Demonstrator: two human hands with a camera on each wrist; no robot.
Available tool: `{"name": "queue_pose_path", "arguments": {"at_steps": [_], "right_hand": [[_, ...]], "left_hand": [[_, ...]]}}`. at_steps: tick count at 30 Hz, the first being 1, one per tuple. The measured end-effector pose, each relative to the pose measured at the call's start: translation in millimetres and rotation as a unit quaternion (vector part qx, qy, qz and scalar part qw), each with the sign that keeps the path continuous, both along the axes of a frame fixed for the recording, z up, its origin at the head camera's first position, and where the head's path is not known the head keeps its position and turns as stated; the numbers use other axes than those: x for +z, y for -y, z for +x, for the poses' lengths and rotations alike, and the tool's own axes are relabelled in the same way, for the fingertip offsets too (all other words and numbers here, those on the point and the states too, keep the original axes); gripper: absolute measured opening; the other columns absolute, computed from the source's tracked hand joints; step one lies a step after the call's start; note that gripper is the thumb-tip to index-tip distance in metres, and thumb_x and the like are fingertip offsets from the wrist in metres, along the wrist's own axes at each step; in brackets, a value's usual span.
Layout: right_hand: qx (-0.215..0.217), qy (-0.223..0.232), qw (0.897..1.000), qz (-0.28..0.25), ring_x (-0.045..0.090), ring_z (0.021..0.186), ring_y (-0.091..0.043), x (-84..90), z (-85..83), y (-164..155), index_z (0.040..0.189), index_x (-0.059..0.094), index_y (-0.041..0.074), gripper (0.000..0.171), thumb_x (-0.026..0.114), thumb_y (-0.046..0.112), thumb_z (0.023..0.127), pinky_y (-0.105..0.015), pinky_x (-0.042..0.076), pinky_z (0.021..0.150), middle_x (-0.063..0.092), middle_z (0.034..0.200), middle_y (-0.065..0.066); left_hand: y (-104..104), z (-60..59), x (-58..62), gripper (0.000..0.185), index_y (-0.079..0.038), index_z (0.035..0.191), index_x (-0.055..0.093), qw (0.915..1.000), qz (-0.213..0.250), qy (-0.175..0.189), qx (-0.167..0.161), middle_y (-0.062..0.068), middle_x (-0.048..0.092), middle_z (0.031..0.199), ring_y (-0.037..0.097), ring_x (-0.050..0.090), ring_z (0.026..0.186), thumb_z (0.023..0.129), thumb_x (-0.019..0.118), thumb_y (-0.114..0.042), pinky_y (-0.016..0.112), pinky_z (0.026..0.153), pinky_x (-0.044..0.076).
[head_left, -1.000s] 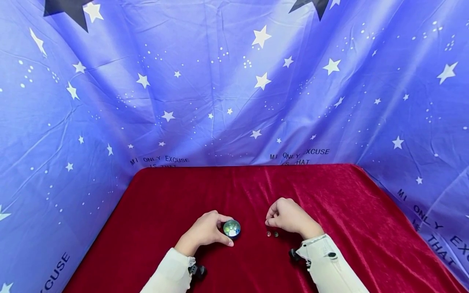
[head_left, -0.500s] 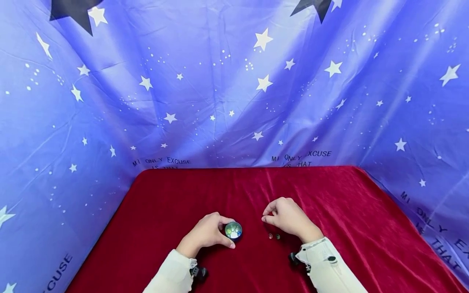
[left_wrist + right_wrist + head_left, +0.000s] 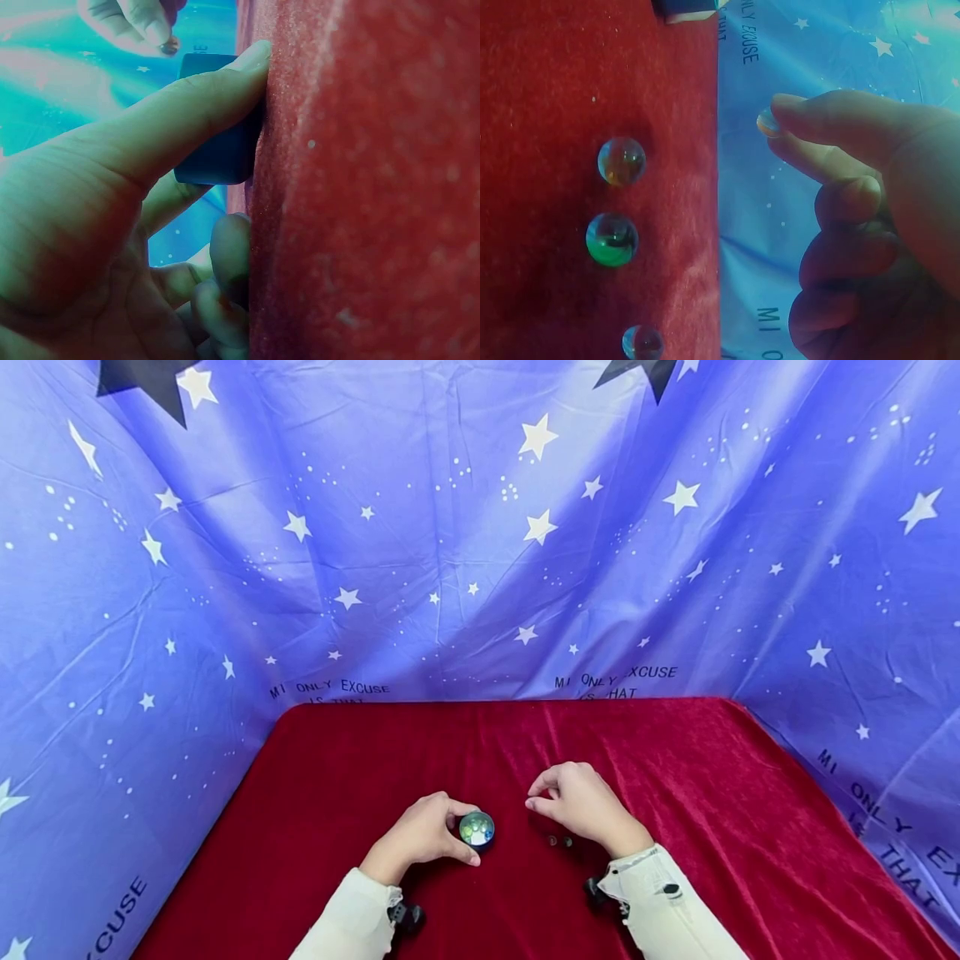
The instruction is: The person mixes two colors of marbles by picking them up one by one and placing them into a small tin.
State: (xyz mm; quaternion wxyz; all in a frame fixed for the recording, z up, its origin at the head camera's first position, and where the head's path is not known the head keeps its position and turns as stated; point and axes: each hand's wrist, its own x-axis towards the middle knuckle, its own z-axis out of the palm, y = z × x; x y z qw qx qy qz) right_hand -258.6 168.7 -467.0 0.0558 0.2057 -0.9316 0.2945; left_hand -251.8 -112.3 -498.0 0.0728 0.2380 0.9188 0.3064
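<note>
On the red cloth, my left hand grips a small round dark-blue container, thumb on the near side and fingers round the far side. Several glassy, shiny marbles show inside it. The left wrist view has the container's plain blue side behind the thumb. To its right, my right hand is raised above the cloth. Its thumb and forefinger pinch a clear marble, its other fingers curled in. Below that hand lie an amber-tinted marble, a green-streaked marble and a third marble.
A red velvet cloth with light creases covers the table. Blue star-printed fabric hangs behind it and along both sides. Each cuff carries a small black camera, such as the left one.
My right hand has moved left and slightly away from me, nearer the container, with the marble pinched in its fingertips. My left hand has stayed on the container.
</note>
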Motion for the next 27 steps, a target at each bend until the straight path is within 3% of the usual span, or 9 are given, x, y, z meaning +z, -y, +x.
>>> {"name": "queue_pose_path", "arguments": {"at_steps": [12, 27], "right_hand": [[0.004, 0.000, 1.000, 0.004, 0.041, 0.051, -0.001, 4.2, 2.1, 10, 0.083, 0.078, 0.031, 0.009, 0.085, 0.026, 0.083, -0.022, 0.039, 0.054, 0.045, 0.053, 0.013], [0.025, -0.025, 0.999, -0.007, 0.043, 0.047, 0.000, -4.5, 4.4, 22, 0.084, 0.079, 0.028, 0.007, 0.086, 0.025, 0.083, -0.021, 0.040, 0.051, 0.044, 0.052, 0.015]], "left_hand": [[0, 1.3, 3.2, 0.060, -0.030, 0.115, 0.080, 1.0000, 0.003, -0.002, -0.002, -0.007, 0.063, 0.077, 0.004, 0.050, 0.076, 0.060, 0.101, -0.037, 0.024, 0.070, 0.043], [0, 0.0, 1.4, 0.060, -0.030, 0.115, 0.080, 1.0000, 0.004, 0.006, 0.004, -0.006, 0.061, 0.079, 0.004, 0.049, 0.076, 0.060, 0.101, -0.037, 0.024, 0.069, 0.043]]}}
